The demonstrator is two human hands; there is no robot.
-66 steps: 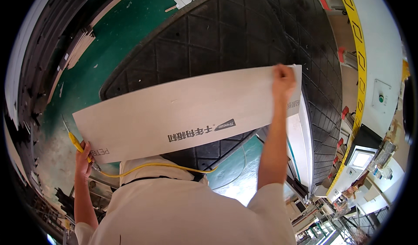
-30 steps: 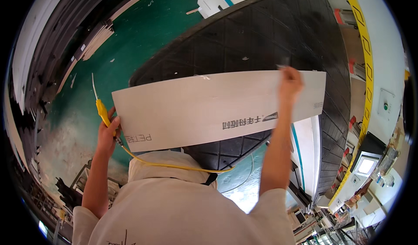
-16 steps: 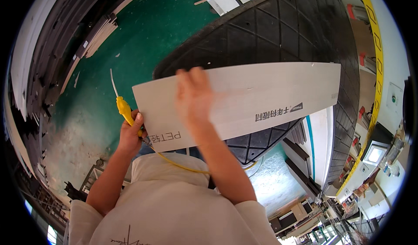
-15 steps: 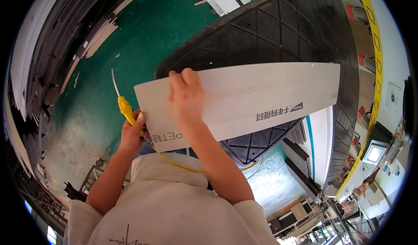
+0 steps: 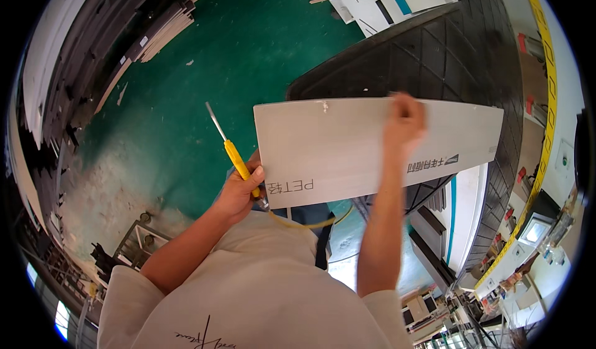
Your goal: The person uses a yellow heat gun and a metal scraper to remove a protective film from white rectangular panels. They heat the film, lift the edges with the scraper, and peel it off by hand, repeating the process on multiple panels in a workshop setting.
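Note:
A long pale grey board point(image 5: 347, 144) with dark printing spans the middle of the view. At its left end my left hand point(image 5: 239, 191) is closed around a yellow air blow gun point(image 5: 236, 158) with a thin metal nozzle pointing up and left. The thumb of that hand lies against the board's end. A yellow hose point(image 5: 310, 225) runs from the gun to the right, below the board. My right hand point(image 5: 406, 125) is at the board's far edge, fingers curled together and slightly blurred. What they pinch, if anything, cannot be made out. Small whitish flecks show along that edge.
A black ribbed table top point(image 5: 397, 70) lies behind and under the board. White panels with a teal stripe point(image 5: 394, 1) stand beyond it. Stacked dark boards and strips point(image 5: 167, 32) line the far left. A wheeled metal frame point(image 5: 139, 240) stands at lower left on the green floor.
My right hand has moved right along the board's far edge, from near its left end to past its middle. The board, blow gun and left hand sit further right in view, which has also shifted.

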